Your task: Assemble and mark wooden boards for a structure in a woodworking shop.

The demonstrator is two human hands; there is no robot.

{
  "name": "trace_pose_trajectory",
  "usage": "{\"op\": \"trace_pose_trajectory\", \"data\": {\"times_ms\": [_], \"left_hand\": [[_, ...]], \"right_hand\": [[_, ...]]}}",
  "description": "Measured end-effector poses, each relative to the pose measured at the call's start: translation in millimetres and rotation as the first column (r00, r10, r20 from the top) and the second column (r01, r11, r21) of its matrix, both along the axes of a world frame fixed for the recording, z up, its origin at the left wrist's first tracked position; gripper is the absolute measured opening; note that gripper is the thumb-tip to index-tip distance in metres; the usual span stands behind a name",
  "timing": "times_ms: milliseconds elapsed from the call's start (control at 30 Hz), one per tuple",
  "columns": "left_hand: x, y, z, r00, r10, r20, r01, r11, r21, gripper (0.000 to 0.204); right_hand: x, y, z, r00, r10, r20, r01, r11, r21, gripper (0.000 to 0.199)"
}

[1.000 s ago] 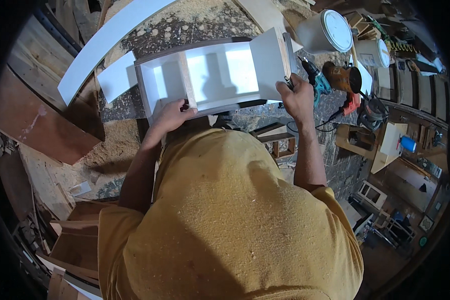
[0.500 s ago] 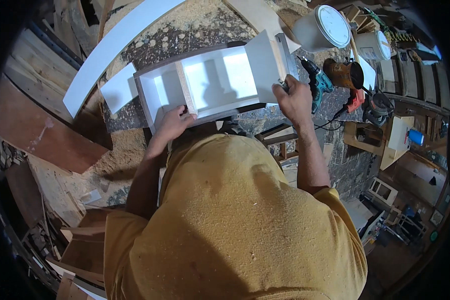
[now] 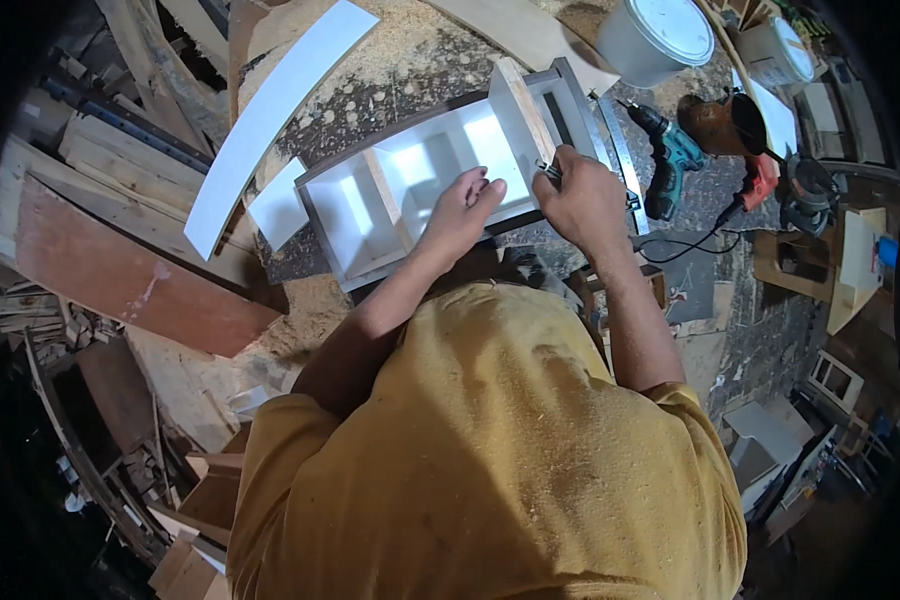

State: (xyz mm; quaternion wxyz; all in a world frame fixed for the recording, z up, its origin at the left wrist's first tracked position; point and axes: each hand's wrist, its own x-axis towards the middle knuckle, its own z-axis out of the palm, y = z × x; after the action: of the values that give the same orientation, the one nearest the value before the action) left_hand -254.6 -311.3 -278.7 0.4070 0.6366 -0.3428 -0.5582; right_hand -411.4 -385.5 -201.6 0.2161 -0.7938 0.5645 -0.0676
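Note:
A long open box with grey outer walls and a white inside (image 3: 448, 150) lies on the workbench in front of me. One divider with a raw chipboard edge (image 3: 386, 196) crosses it on the left. Toward its right end a taller board (image 3: 511, 112) stands up above the rim. My right hand (image 3: 586, 205) is closed at the near end of this board, gripping a small metal piece (image 3: 547, 170) whose kind I cannot make out. Over the middle compartment hovers my left hand (image 3: 460, 215), its fingers curled in; whatever they may hold is hidden.
Right of the box lie a metal bar (image 3: 618, 150), a teal cordless drill (image 3: 673, 160), a rusty can (image 3: 722, 125) and a corded red tool (image 3: 755, 185). A white bucket (image 3: 655, 45) stands behind. Curved white (image 3: 270, 125) and brown (image 3: 140, 265) panels lie on the left.
My left hand has left the box's front rim and moved right, over the middle compartment. The tall board now appears more edge-on, with a gap showing to its right. My view has shifted.

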Motion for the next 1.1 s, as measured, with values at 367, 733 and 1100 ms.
{"op": "trace_pose_trajectory", "data": {"times_ms": [367, 733, 1100], "left_hand": [[-29, -71, 54, 0.954, 0.084, -0.289, -0.095, 0.995, -0.024, 0.031], [-43, -82, 30, 0.891, 0.23, -0.391, -0.289, 0.952, -0.099, 0.04], [-46, -87, 33, 0.931, 0.331, -0.154, -0.356, 0.917, -0.181, 0.036]], "right_hand": [[1, 6, -7, 0.976, 0.07, 0.204, -0.083, 0.995, 0.056, 0.031], [-42, 19, -21, 0.955, 0.145, 0.258, -0.204, 0.955, 0.216, 0.048], [-51, 19, -93, 0.848, 0.203, 0.489, -0.227, 0.974, -0.012, 0.054]]}}
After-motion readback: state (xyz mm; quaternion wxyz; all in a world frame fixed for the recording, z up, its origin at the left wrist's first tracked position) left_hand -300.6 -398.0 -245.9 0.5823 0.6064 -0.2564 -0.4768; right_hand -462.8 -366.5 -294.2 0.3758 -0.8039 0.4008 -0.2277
